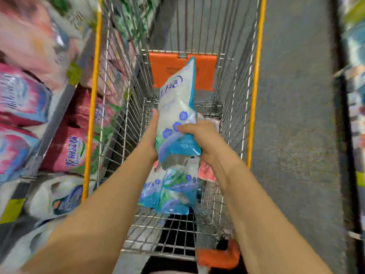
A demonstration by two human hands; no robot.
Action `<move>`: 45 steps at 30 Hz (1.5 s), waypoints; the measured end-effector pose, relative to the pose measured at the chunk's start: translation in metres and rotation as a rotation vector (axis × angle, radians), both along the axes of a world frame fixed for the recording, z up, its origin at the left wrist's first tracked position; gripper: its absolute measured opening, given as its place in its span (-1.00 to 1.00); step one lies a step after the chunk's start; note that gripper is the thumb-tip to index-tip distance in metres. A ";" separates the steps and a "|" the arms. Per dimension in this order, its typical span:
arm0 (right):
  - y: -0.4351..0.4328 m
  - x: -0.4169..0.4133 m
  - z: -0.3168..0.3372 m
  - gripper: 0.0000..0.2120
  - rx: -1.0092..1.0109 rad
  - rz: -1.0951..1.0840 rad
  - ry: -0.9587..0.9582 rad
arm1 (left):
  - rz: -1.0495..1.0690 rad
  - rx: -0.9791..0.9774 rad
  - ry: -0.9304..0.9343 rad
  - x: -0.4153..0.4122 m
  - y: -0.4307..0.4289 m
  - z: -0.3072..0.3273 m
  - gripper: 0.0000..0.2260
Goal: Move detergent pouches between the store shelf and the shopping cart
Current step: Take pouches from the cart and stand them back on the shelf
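On the head camera, my left grip and right grip both clasp the lower half of a blue-and-white detergent pouch, which stands upright between them over the shopping cart. Below the grips, blue pouches lie inside the cart. The store shelf is left of my left grip.

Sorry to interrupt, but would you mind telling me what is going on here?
A person holds a blue and white detergent pouch with both hands above a wire shopping cart. The left hand grips its left edge, the right hand its lower front. More blue pouches and a pink pouch lie in the cart. The store shelf on the left is stocked with pink packs. Whether the held pouch is going in or coming out is unclear.
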State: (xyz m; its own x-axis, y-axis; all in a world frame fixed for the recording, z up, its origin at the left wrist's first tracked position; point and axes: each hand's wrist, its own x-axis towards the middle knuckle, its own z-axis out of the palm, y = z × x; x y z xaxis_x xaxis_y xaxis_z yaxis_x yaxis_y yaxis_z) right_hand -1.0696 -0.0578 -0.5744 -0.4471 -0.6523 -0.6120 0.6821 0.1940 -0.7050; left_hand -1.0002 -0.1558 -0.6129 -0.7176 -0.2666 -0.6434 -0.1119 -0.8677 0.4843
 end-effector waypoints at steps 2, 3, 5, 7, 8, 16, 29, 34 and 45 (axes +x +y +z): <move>0.018 -0.003 0.030 -0.82 -0.023 0.090 0.150 | 0.022 -0.034 0.098 0.000 0.015 0.031 -0.49; 0.028 -0.005 0.046 -0.83 -0.032 0.141 0.233 | 0.037 -0.066 0.124 0.002 0.023 0.045 -0.49; 0.048 -0.006 0.079 -0.83 -0.075 0.224 0.351 | 0.089 -0.101 0.158 0.011 0.036 0.071 -0.48; 0.067 -0.003 0.109 -0.83 -0.139 0.286 0.441 | 0.157 -0.130 0.182 0.022 0.053 0.099 -0.50; 0.077 0.000 0.123 -0.85 -0.160 0.311 0.490 | 0.188 -0.171 0.198 0.028 0.063 0.114 -0.53; 0.133 0.063 0.227 -0.91 -0.376 0.364 0.620 | 0.495 -0.671 0.287 0.106 0.126 0.237 -0.44; 0.116 0.336 0.383 -0.47 -0.900 0.394 0.827 | 0.848 -1.309 0.329 0.399 0.177 0.423 -0.42; 0.099 0.465 0.423 -0.58 -1.066 0.556 0.673 | 0.912 -1.529 0.185 0.541 0.191 0.472 -0.52; 0.014 0.664 0.479 -0.54 -1.378 0.782 0.436 | 1.132 -1.749 -0.181 0.738 0.163 0.535 -0.72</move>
State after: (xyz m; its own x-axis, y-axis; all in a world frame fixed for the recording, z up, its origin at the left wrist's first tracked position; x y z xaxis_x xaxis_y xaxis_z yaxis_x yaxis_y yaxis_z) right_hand -0.4060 -0.0437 -0.0954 0.2607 -0.7025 0.6623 0.4419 -0.5231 -0.7288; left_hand -0.2626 0.0068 -0.0781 0.1857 -0.7070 0.6824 -0.1129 0.6745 0.7296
